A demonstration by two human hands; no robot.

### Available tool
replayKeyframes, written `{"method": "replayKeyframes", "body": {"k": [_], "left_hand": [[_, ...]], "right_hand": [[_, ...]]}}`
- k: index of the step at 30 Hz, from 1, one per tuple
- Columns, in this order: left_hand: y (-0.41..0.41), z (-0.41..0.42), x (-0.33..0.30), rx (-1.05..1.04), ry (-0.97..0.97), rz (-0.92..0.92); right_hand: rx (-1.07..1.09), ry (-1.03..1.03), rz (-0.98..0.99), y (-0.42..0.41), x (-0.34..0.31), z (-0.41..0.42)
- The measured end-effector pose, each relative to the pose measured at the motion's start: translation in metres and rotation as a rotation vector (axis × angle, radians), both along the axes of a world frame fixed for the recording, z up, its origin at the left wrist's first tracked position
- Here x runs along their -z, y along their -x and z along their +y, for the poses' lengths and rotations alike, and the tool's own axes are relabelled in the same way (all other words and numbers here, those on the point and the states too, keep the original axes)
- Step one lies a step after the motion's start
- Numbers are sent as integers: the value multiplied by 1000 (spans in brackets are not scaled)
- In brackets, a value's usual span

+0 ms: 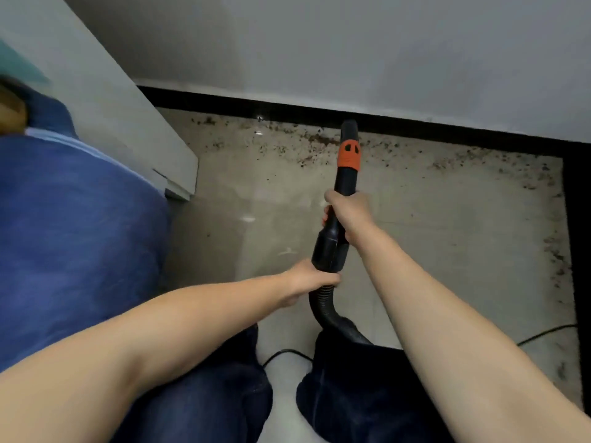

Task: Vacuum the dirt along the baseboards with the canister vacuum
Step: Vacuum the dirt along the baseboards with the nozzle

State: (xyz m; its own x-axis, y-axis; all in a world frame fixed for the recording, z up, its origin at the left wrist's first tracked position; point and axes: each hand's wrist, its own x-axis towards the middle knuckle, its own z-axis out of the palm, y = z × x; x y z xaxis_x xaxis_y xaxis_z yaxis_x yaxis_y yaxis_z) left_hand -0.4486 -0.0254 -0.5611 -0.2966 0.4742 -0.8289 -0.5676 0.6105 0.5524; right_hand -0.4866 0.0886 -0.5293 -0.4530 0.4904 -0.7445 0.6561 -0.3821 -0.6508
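Note:
A black vacuum wand (347, 174) with an orange collar points away from me, its nozzle tip touching the floor at the black baseboard (287, 111). My right hand (348, 215) grips the wand's middle. My left hand (311, 279) holds the ribbed black hose (323, 310) just below the wand's wide cuff. Brown dirt (316, 139) lies scattered along the baseboard on both sides of the nozzle, and more dirt (555, 251) runs down the right baseboard. The canister is out of view.
A white cabinet corner (179, 174) juts in at the left. A blue cushion or fabric (73, 225) fills the left side. A black power cord (543, 334) trails across the pale floor at the right and between my legs.

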Motion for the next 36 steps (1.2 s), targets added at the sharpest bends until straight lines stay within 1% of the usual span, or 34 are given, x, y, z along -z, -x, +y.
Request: {"method": "replayKeyframes", "body": {"k": [4,6,9,11,13,17,20,23,26,32,36], "left_hand": [[9,-24,92,-52,-43,-87],[8,-33,129,-121,-87,-125],[1,-44,178,-262,-117,-181],[-1,-51,194,-291,-123,-206],[-5,-57,195,-285,-123,-218],[-16,-63,184,-328,-133,-252],[-18,-67,193,-372,-131,-292],[-26,-69,205,-490,-91,-351],[-41,-69,201,-577,-98,-430],[-61,-68,195,-584,-165,-611],[-64,-68,195,-660,-141,-589]], "right_hand": [[-15,54,-10,10,98,-21],[-54,67,-3,13,136,-31],[-150,57,8,17,182,-46],[-172,65,15,17,200,-54],[-168,69,-3,15,205,-60],[-174,86,-70,9,197,-66],[-212,103,-81,12,202,-72],[-357,111,-88,18,209,-87],[-525,130,-123,16,207,-98],[-863,183,-222,6,205,-105],[-1012,209,-258,10,210,-118]]}}
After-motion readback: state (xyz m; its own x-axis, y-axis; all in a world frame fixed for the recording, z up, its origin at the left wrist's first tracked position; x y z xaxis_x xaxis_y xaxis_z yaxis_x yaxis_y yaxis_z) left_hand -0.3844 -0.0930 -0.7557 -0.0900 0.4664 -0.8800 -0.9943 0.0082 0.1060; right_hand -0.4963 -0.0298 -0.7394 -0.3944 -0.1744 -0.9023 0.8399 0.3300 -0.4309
